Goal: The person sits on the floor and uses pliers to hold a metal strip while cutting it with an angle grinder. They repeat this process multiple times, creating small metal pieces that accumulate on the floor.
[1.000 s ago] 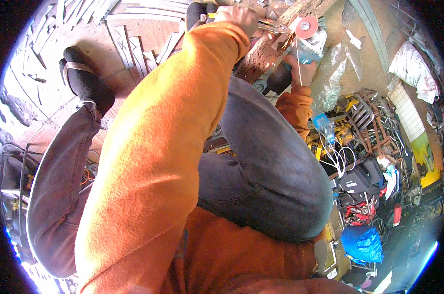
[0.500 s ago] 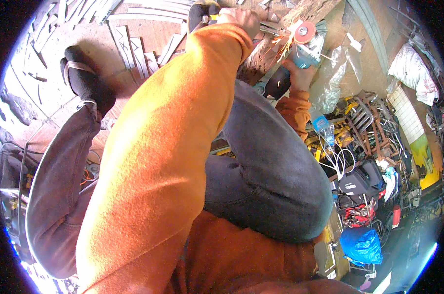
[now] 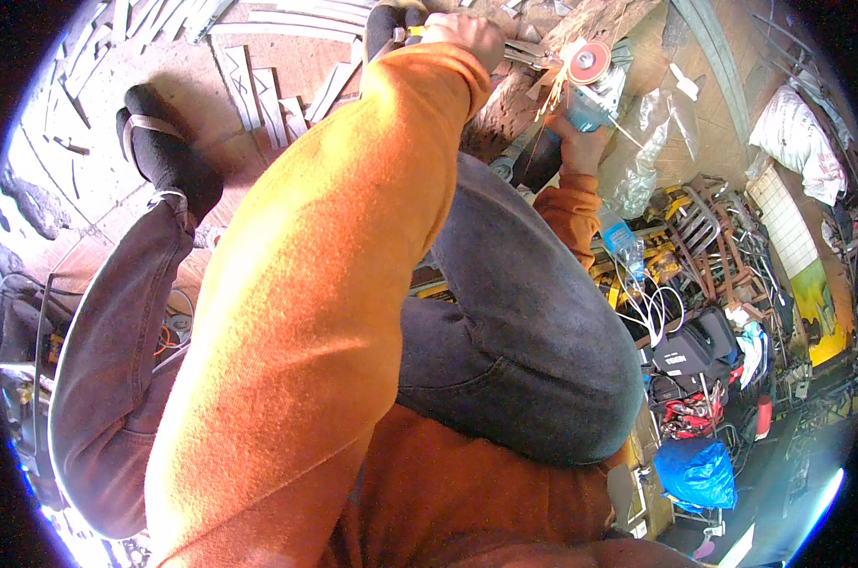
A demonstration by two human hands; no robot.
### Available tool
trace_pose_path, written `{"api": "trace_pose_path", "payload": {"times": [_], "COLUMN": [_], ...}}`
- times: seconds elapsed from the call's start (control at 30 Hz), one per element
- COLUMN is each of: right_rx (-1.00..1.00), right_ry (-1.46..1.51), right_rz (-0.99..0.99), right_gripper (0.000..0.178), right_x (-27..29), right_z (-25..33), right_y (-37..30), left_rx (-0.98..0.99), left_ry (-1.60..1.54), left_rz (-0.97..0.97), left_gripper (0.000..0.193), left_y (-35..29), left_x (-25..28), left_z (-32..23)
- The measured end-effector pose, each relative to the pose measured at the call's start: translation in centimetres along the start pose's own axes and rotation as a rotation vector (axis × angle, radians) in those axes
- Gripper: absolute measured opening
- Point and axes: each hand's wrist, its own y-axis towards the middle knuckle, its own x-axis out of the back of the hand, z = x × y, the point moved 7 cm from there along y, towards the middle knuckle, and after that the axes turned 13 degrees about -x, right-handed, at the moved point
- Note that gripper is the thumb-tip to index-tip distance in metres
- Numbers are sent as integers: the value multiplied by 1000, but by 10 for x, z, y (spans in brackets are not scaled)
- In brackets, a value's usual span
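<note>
My right hand [image 3: 580, 147] is wrapped round an angle grinder with a teal body [image 3: 590, 114]. Its red disc [image 3: 588, 61] faces up and to the left, and orange sparks [image 3: 554, 93] spray off its left edge. Closed beside it, my left hand [image 3: 465, 38] grips a plier-like metal tool [image 3: 522, 53] with a bit of yellow at its handle end. The jaws reach toward the disc; what they hold is too small to make out. Under the tool and disc lies a rough wooden log [image 3: 509, 109].
Cut metal strips [image 3: 268, 99] lie on the tiled floor at the left. A clear plastic bag [image 3: 649, 142] and a plastic bottle [image 3: 623, 248] are close to my right arm. Tools and clamps [image 3: 704, 227], a black case [image 3: 685, 352] and a blue bag [image 3: 696, 475] crowd the right side.
The sparks now fan out wider, with thin streaks rising above the disc as well as falling below it. Both hands stay almost where they were.
</note>
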Motion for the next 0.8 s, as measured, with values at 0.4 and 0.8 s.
{"api": "trace_pose_path", "payload": {"times": [0.4,0.8], "right_rx": [-18,-18], "right_ry": [16,-159], "right_rz": [-79,-73], "right_gripper": [65,56], "right_x": [2,10], "right_z": [-2,-4], "right_y": [0,2], "left_rx": [-22,-18], "left_ry": [3,22], "left_rz": [-33,-44], "left_gripper": [29,28], "left_y": [0,1], "left_x": [-1,0], "left_z": [-1,-1]}}
